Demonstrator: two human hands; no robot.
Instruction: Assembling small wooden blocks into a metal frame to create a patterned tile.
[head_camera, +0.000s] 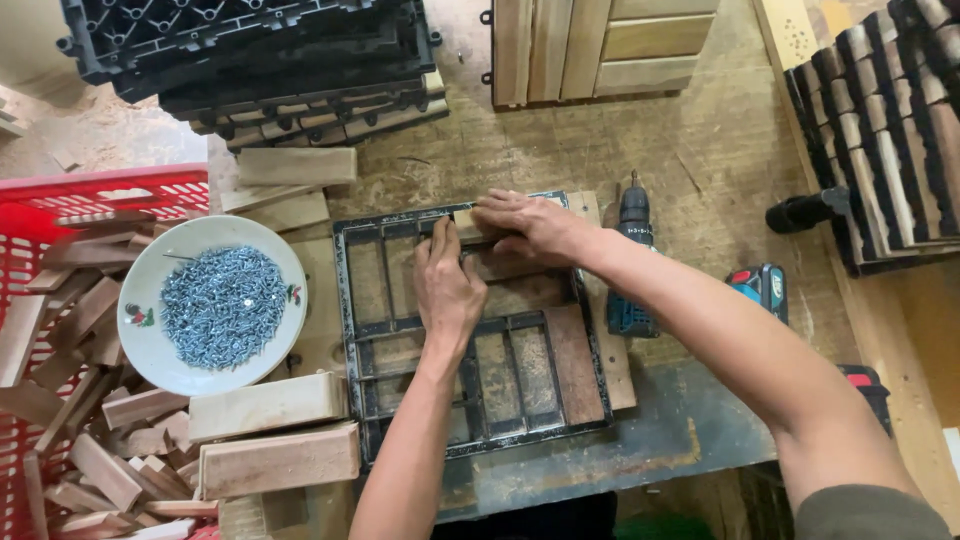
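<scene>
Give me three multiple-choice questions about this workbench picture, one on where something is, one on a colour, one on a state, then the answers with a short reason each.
1. Where is the white bowl of screws?
A. Between the red crate and the black frame
B. On the drill
C. Inside the frame

2. What colour is the crate holding the wood offcuts?
A. Blue
B. Red
C. Green

3. What is the cordless drill doing?
A. Held in the right hand
B. Lying on the bench, untouched
C. Held in the left hand

Answers:
1 A, the bowl sits left of the frame, beside the crate.
2 B, its mesh wall is red.
3 B, the left hand and the right hand both press a wooden slat into the frame.
</scene>
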